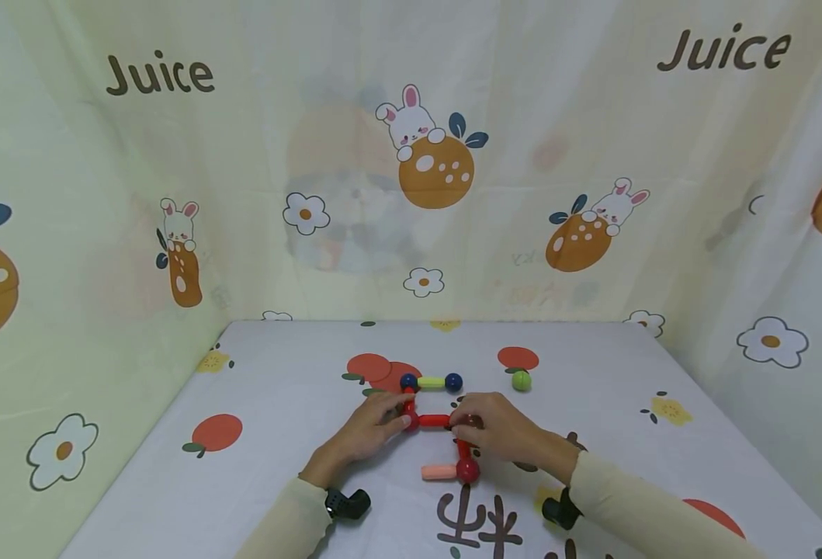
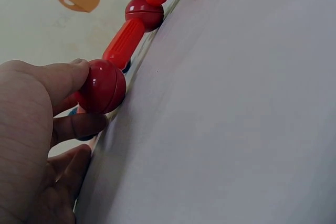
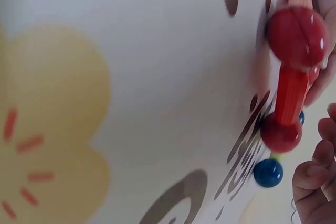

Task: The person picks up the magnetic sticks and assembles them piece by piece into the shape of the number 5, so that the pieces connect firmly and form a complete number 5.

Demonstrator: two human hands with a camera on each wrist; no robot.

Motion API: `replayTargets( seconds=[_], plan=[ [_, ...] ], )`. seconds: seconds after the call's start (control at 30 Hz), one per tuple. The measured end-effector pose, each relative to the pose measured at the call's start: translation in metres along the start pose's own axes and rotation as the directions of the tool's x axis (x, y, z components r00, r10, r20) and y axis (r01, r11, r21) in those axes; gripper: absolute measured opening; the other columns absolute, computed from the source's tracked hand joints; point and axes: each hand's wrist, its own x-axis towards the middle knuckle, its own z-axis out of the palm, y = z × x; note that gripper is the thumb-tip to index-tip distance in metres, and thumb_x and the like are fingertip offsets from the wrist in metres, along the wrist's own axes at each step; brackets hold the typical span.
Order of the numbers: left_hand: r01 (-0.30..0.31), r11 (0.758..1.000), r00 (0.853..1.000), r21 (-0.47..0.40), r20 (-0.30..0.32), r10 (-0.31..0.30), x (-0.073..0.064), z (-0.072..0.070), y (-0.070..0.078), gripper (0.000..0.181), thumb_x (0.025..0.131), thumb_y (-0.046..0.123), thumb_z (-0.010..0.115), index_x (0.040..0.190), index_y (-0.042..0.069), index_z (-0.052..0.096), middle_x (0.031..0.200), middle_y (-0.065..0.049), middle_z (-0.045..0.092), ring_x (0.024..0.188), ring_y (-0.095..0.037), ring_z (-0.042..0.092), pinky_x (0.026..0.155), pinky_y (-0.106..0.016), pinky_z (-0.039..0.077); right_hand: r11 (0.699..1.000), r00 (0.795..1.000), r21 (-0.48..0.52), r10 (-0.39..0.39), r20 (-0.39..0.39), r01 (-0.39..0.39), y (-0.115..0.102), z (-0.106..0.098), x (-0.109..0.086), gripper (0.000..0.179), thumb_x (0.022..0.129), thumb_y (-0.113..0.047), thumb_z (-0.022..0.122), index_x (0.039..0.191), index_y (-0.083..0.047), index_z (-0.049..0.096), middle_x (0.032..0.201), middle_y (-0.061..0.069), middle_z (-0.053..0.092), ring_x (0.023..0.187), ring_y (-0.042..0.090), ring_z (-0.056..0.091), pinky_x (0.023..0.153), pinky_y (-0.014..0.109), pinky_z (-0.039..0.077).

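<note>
A zigzag of magnetic balls and sticks stands on the table. My left hand [image 1: 371, 425] pinches its left red ball [image 2: 102, 86] between thumb and fingers. From that ball a red stick [image 1: 434, 420] runs to the right red ball [image 3: 282, 132]. My right hand [image 3: 317, 184] hovers beside this right ball with fingers loosely bent, a gap showing between. Another red stick [image 3: 292, 94] joins it to the near red ball [image 1: 467, 470], which carries a pink stick [image 1: 439, 472]. At the far end, a yellow-green stick [image 1: 431, 382] links two dark blue balls [image 1: 454, 382].
A loose green ball [image 1: 521, 380] lies to the right behind my right hand. The white tablecloth [image 1: 278, 450] has printed fruit and lettering. A printed curtain [image 1: 355, 256] stands along the table's back and sides.
</note>
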Motion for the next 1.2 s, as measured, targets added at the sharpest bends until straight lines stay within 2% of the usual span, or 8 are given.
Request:
replayTargets(
  seconds=[0.2,0.33,0.47,0.67,0.77,0.93,1.2],
  plan=[
    [0.0,1.0,1.0,0.001,0.001,0.0,0.0,-0.001,0.0,0.051,0.102,0.037,0.059,0.15,0.02,0.052,0.141,0.0,0.055,0.132,-0.022,0.046,0.11,-0.049,0.044,0.994,0.992,-0.105,0.011,-0.124,-0.024,0.014,-0.005,0.003,0.013,0.092,-0.014,0.074,0.104,-0.014,0.078,0.096,-0.009,0.067,0.087,0.014,0.058,0.071,0.024,0.054],
    [-0.003,1.0,1.0,0.001,0.003,0.003,-0.001,-0.001,0.002,0.051,0.102,0.036,0.059,0.15,0.019,0.052,0.138,0.0,0.056,0.129,-0.021,0.047,0.109,-0.049,0.044,0.981,0.98,-0.18,0.037,-0.195,-0.073,0.026,-0.007,0.005,0.016,0.09,-0.016,0.077,0.106,-0.013,0.077,0.103,-0.001,0.068,0.099,0.021,0.059,0.081,0.033,0.056],
    [-0.007,1.0,1.0,0.007,0.003,0.007,0.0,-0.001,0.002,0.051,0.102,0.037,0.059,0.15,0.019,0.052,0.134,0.002,0.057,0.127,-0.02,0.047,0.107,-0.048,0.046,0.966,0.966,-0.215,0.088,-0.242,-0.142,0.037,-0.009,0.006,0.023,0.089,-0.017,0.078,0.112,-0.011,0.075,0.113,0.003,0.066,0.111,0.024,0.056,0.094,0.044,0.054],
    [-0.004,1.0,1.0,0.001,0.0,0.004,0.0,0.0,0.001,0.051,0.102,0.038,0.059,0.15,0.021,0.052,0.132,0.003,0.057,0.125,-0.019,0.048,0.106,-0.048,0.047,0.948,0.945,-0.228,0.152,-0.29,-0.223,0.05,-0.013,0.008,0.035,0.089,-0.017,0.077,0.123,-0.01,0.069,0.126,0.009,0.061,0.119,0.029,0.048,0.101,0.051,0.051],
    [0.0,1.0,1.0,0.002,-0.002,0.0,0.0,0.0,0.001,0.051,0.102,0.039,0.059,0.15,0.022,0.052,0.134,0.002,0.057,0.126,-0.02,0.048,0.106,-0.048,0.046,0.942,0.936,-0.237,0.154,-0.316,-0.236,0.056,-0.015,0.01,0.039,0.089,-0.017,0.078,0.125,-0.009,0.068,0.128,0.011,0.06,0.122,0.033,0.046,0.101,0.054,0.05],
    [0.005,1.0,1.0,0.006,-0.006,-0.005,0.0,0.001,0.0,0.051,0.102,0.038,0.059,0.15,0.022,0.052,0.139,0.0,0.056,0.13,-0.022,0.047,0.108,-0.05,0.045,0.942,0.933,-0.252,0.129,-0.335,-0.221,0.064,-0.02,0.012,0.044,0.088,-0.016,0.077,0.129,-0.005,0.065,0.13,0.016,0.059,0.124,0.04,0.044,0.102,0.06,0.045],
    [-0.001,1.0,1.0,0.008,-0.006,0.001,-0.001,0.001,0.0,0.051,0.102,0.038,0.059,0.15,0.021,0.052,0.138,0.0,0.056,0.129,-0.022,0.047,0.108,-0.049,0.045,0.919,0.931,-0.275,0.196,-0.307,-0.284,0.078,-0.02,0.014,0.058,0.088,-0.021,0.077,0.14,-0.007,0.057,0.146,0.019,0.05,0.139,0.046,0.032,0.099,0.07,0.037]
  ],
)
